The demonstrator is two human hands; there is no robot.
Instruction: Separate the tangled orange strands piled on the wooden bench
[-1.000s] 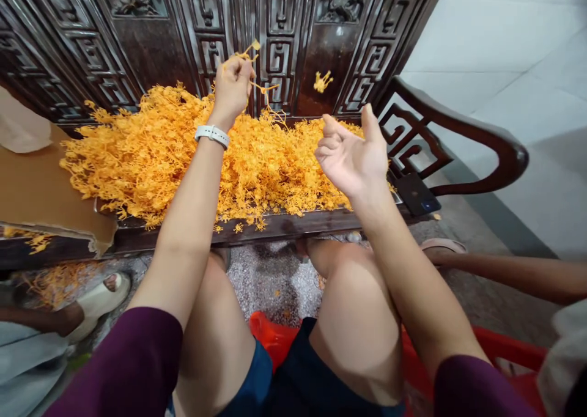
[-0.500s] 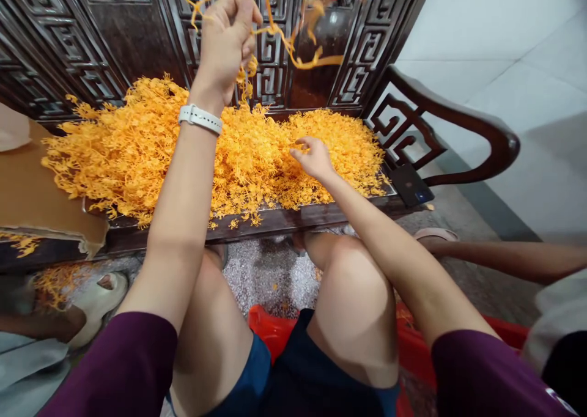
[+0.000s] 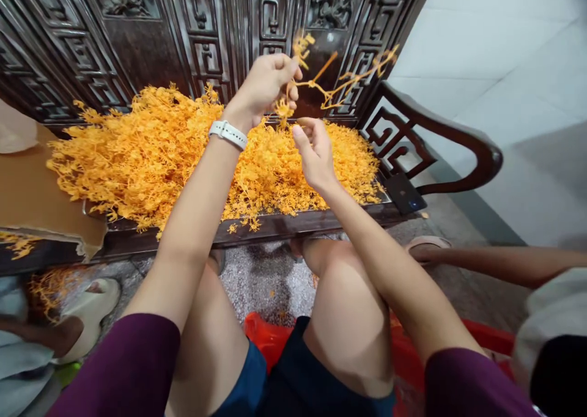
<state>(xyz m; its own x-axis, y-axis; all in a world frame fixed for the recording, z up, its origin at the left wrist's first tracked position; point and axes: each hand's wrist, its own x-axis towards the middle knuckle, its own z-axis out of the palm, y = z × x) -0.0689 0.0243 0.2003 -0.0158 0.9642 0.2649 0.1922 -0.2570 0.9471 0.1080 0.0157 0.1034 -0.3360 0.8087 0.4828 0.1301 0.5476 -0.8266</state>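
Observation:
My left hand [image 3: 273, 87], with a pale watch strap [image 3: 228, 134] on its wrist, pinches an orange branched plastic sprig [image 3: 337, 93]. Thin stems of the sprig fan out to the right, and small star-like tips hang below the fingers. Just below and to the right is my right hand [image 3: 317, 154], its fingers loosely curved, thumb and forefinger apart, and nothing visible between them. Under both hands a big heap of orange plastic sprigs [image 3: 132, 154] covers the seat of a carved dark wooden bench [image 3: 132, 50].
A cardboard box flap [image 3: 50, 191] stands at the left. The bench's curved armrest [image 3: 458, 132] rises at the right, with a dark phone [image 3: 406, 194] lying beside it. Other people's feet are on both sides, one in a pale sandal [image 3: 94, 316]. A red plastic stool [image 3: 266, 337] is beneath me.
My left hand has come down and to the right with the sprig. My right hand has lifted from the heap toward it.

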